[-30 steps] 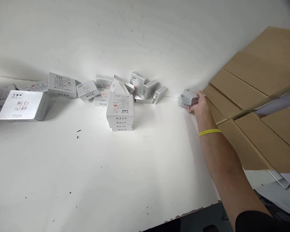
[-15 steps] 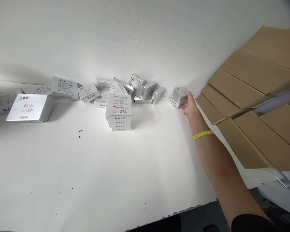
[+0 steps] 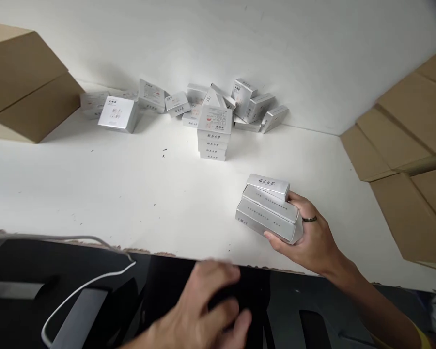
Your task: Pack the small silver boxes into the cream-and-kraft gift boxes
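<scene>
My right hand [image 3: 312,237] grips a small stack of three silver boxes [image 3: 267,208] near the front edge of the white table [image 3: 131,194]; a dark ring shows on one finger. My left hand [image 3: 199,315] is low in front of the table edge, blurred, its fingers curled over something dark that I cannot make out. A neat stack of silver boxes [image 3: 214,133] stands further back in the middle. Behind it, several more silver boxes [image 3: 247,104] lie jumbled against the white wall.
A larger silver box [image 3: 118,114] lies at the back left beside a brown cardboard carton [image 3: 25,87]. Flattened brown cardboard sheets [image 3: 407,145] lean at the right. A white cable [image 3: 83,286] loops over dark furniture below the table's front edge.
My right hand has pulled the small stack of boxes from the back wall to the table's front edge. My left hand has come into view at the bottom. The view has shifted.
</scene>
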Demonstrator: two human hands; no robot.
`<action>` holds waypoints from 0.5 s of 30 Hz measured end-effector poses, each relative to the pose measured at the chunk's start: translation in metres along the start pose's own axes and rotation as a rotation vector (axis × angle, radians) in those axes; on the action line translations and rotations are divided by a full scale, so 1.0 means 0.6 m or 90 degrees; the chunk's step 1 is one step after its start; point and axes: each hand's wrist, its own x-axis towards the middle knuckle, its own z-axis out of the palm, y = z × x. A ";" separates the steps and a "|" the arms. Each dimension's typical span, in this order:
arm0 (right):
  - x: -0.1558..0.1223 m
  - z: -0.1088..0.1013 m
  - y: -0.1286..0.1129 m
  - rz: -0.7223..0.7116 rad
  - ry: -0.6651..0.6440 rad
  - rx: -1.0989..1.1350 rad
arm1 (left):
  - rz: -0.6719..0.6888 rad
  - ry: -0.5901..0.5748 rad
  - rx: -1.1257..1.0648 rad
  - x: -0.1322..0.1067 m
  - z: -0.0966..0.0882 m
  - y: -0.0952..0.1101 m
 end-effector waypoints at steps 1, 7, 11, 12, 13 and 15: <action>-0.008 0.002 -0.007 -0.052 -0.002 -0.003 | 0.030 0.005 0.058 0.036 -0.016 -0.004; -0.011 0.024 -0.036 -0.129 -0.158 0.088 | 0.113 -0.248 0.240 0.177 -0.059 -0.030; -0.010 0.041 -0.048 -0.127 -0.221 0.129 | 0.124 -0.419 0.253 0.198 -0.073 -0.044; -0.011 0.044 -0.048 -0.132 -0.215 0.137 | 0.111 -0.420 0.262 0.196 -0.078 -0.047; -0.012 0.046 -0.046 -0.136 -0.210 0.146 | 0.092 -0.406 0.272 0.192 -0.085 -0.051; -0.013 0.048 -0.040 -0.142 -0.209 0.161 | 0.053 -0.350 0.272 0.174 -0.100 -0.059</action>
